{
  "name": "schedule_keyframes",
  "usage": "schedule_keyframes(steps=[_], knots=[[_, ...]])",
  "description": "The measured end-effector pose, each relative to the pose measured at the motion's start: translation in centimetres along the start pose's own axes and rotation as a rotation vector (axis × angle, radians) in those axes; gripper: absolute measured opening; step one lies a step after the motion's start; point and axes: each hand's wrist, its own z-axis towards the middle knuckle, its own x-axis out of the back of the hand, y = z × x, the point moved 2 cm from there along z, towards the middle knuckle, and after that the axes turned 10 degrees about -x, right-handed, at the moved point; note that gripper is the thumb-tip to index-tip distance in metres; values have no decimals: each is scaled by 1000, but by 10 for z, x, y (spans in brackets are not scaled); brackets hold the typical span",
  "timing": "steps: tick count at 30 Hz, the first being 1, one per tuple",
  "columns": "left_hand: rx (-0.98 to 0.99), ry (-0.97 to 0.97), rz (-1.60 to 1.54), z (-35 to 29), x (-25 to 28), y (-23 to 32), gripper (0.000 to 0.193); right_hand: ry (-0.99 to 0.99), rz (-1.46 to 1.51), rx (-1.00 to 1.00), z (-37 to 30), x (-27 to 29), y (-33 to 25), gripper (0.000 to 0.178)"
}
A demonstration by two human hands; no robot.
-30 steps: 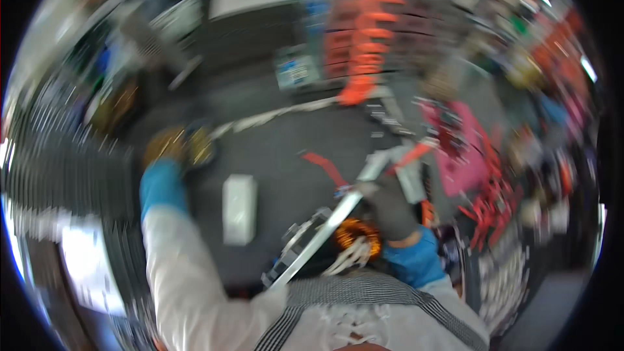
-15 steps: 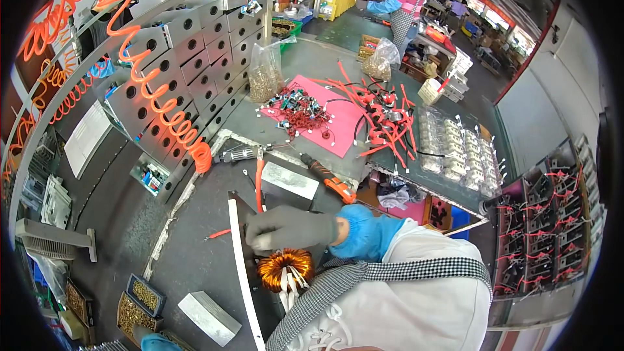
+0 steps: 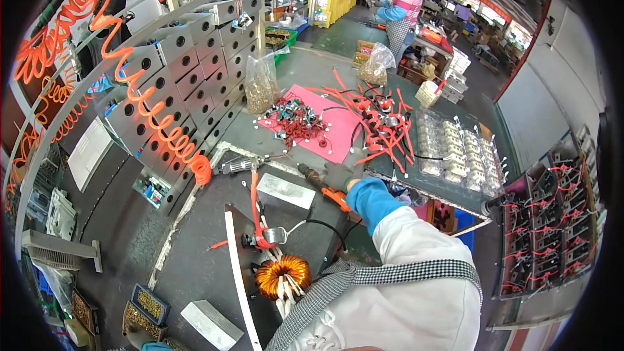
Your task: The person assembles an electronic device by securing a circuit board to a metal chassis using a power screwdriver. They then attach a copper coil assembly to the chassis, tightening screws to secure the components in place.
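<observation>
My right hand [image 3: 341, 174], in a dark grey glove, is stretched out to the orange-and-black power screwdriver [image 3: 317, 179]. It lies at or over the tool's grip, and its fingers are too unclear to show a hold. Down at the lower left edge my left hand [image 3: 138, 337], also gloved, is at a tray of small brass-coloured fasteners [image 3: 138, 320]; its fingers are hidden. Before my body sits a copper-wound ring coil [image 3: 284, 277] with white-sleeved leads, inside a white-edged panel [image 3: 239, 279]. Behind the coil, a red cable [image 3: 255, 201] runs down to a shiny metal part [image 3: 275, 235].
Grey blocks [image 3: 286, 190] lie on the bench. Beyond, a pink sheet [image 3: 338, 127] bears small wired parts, beside a heap of red cables [image 3: 389, 123]. Stacked metal cases [image 3: 188, 62] stand left, behind a hanging orange coiled hose [image 3: 156, 114]. A co-worker [image 3: 406, 6] stands farther off.
My right hand has moved from above the coil, away and to the right, to the screwdriver. The shiny metal part and red cable end it covered now show. My left hand stays at the tray.
</observation>
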Motion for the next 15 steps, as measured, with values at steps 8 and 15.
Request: schedule_keyframes(steps=[8, 15], knots=[[-276, -179, -2, 13, -37, 38, 37, 17, -77, 193, -32, 7, -27, 63], [673, -253, -1613, 42, -27, 117, 24, -107, 912, 61, 3, -9, 6, 41]])
